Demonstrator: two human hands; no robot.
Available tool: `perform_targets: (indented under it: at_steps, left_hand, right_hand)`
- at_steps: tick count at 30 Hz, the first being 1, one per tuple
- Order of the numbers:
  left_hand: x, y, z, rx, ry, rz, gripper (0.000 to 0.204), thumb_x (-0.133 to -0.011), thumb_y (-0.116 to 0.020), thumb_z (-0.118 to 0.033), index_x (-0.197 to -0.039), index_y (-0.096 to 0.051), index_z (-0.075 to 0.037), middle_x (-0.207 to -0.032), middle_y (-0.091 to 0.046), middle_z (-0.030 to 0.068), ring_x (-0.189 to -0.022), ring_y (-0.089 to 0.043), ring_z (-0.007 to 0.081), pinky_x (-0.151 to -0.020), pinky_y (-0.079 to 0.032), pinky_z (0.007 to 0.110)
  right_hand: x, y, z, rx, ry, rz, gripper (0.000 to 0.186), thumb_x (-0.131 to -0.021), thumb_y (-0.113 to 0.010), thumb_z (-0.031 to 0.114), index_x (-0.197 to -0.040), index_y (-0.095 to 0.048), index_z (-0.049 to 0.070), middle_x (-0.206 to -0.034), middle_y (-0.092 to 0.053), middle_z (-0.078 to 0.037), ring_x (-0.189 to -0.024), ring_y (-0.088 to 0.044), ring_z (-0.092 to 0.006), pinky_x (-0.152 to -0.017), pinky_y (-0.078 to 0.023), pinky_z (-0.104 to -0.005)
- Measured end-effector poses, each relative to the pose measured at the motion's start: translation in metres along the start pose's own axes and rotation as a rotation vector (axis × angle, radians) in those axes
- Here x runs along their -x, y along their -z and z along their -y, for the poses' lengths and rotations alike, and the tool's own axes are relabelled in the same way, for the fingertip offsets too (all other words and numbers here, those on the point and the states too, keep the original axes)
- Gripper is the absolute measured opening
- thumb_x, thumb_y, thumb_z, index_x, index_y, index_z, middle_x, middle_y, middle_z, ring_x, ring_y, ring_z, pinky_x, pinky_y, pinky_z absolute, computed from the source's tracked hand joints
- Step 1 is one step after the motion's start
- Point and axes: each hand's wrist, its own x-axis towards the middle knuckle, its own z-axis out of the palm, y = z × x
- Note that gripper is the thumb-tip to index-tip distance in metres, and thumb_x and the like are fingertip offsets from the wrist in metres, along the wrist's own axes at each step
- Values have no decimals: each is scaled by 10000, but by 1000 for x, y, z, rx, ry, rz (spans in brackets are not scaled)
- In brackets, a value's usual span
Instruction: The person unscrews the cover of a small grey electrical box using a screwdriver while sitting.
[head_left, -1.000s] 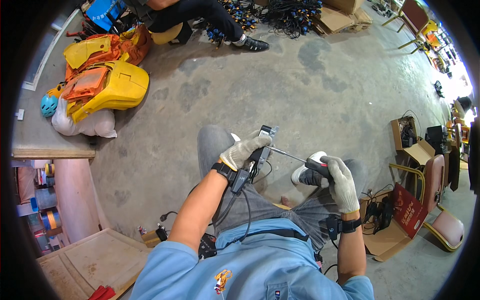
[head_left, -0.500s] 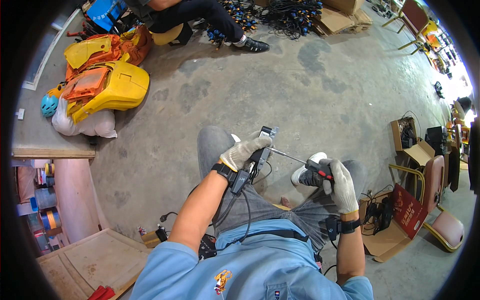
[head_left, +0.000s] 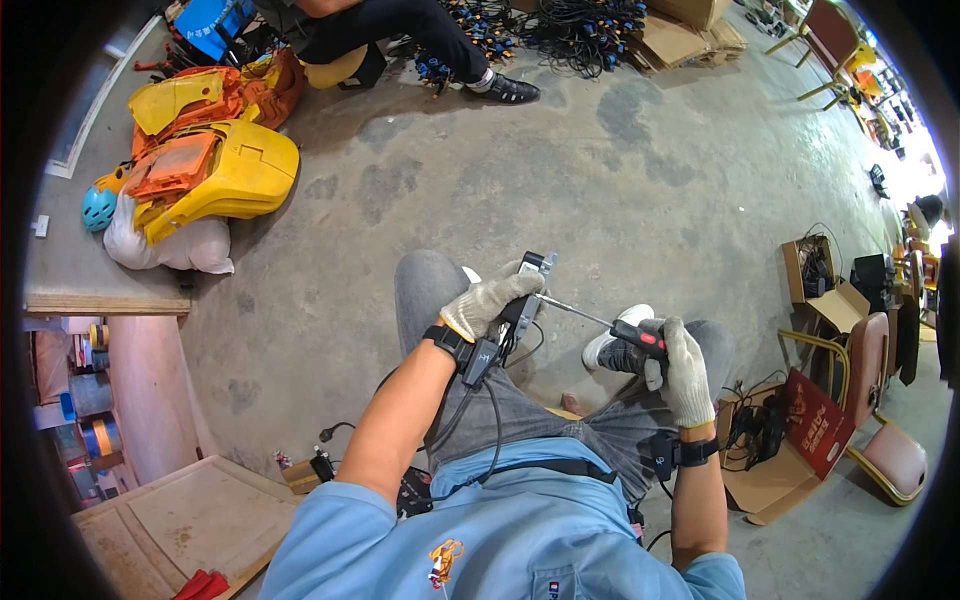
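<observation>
My left hand (head_left: 490,306), in a pale knit work glove, is closed round a narrow black device with grey metal parts (head_left: 524,310) above my lap. A thin black cable hangs by the device. My right hand (head_left: 686,374), gloved too, grips the black and red handle of a screwdriver (head_left: 638,337). Its metal shaft points left, and the tip meets the side of the device near my left fingers. Whether the tip sits in a screw is too small to tell. A black module with a cable (head_left: 481,362) is beside my left wrist strap.
At the right lies an open carton (head_left: 770,492) with black cables, beside chairs (head_left: 893,460). Yellow and orange plastic shells (head_left: 240,170) are piled at the left. Another person's leg (head_left: 430,40) and bundled cables (head_left: 585,35) are at the far side. A wooden panel (head_left: 190,520) lies lower left.
The fingers of my right hand have shifted slightly on the screwdriver handle. My left hand and the device stay in place.
</observation>
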Motion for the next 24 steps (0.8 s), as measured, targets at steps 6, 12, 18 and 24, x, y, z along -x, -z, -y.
perform_targets:
  at_steps: [6, 12, 18, 24]
  left_hand:
    - [1, -3, -3, -1, 28, 9, 359, -1023, -757, -394, -1168, -673, -77, -932, -695, 22, -767, -653, 91, -676, -551, 255]
    - [1, 1, -3, -46, 18, 24, 376, -1019, -757, -398, -1184, -664, -74, -935, -694, 24, -774, -651, 89, -675, -546, 250]
    - [-2, -1, 1, -12, -1, 5, 382, -1016, -759, -397, -1203, -664, -78, -964, -697, 21, -785, -652, 82, -677, -543, 240]
    - [-6, 3, 6, -3, 14, 8, 396, -1011, -771, -397, -1227, -659, -86, -978, -699, 18, -798, -656, 83, -694, -547, 241]
  right_hand:
    - [0, -13, -14, -136, 290, -41, 402, -1144, -593, 266, -1425, -607, -21, -1165, -693, -102, -1131, -667, -176, -905, -592, -334]
    - [11, -27, 10, -175, 153, 32, 369, -1150, -563, 206, -1405, -592, -59, -1257, -641, -117, -992, -695, -179, -896, -596, -306]
    - [0, -6, 0, -6, 113, -12, 376, -1134, -605, 259, -1399, -622, -8, -1196, -681, -91, -920, -678, -170, -836, -585, -319]
    - [1, -15, -5, -220, 253, 9, 341, -1047, -636, 73, -1374, -631, -23, -1301, -631, -121, -1137, -648, -197, -947, -582, -334]
